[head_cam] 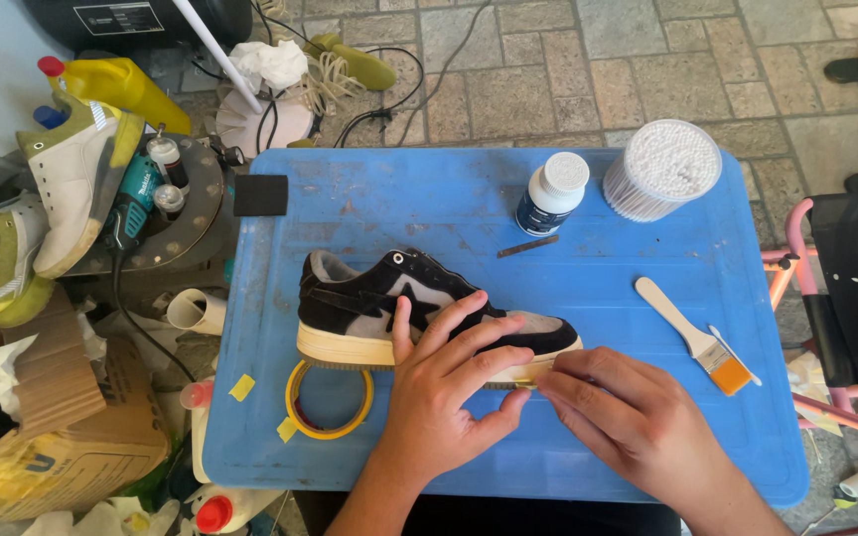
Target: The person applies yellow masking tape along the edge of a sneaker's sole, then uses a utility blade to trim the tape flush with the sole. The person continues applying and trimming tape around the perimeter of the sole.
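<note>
Head view: fingers (469,342) of left hand (439,397) spread, pressing black sneaker (419,303) at centre of blue table (647,248). Right hand (618,407) fingertips pinched together at sole's near edge. Judgement: brace firmly, press the edge evenly. Tape roll (328,402) near-left.

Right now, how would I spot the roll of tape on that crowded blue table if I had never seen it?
Start at the blue table and find the black and grey sneaker lying across its middle under the left hand. Just below the sneaker's heel end lies the yellow tape roll, partly tucked under the sole. It is the only flat open ring there, unlike the brush or white bottle.
</note>
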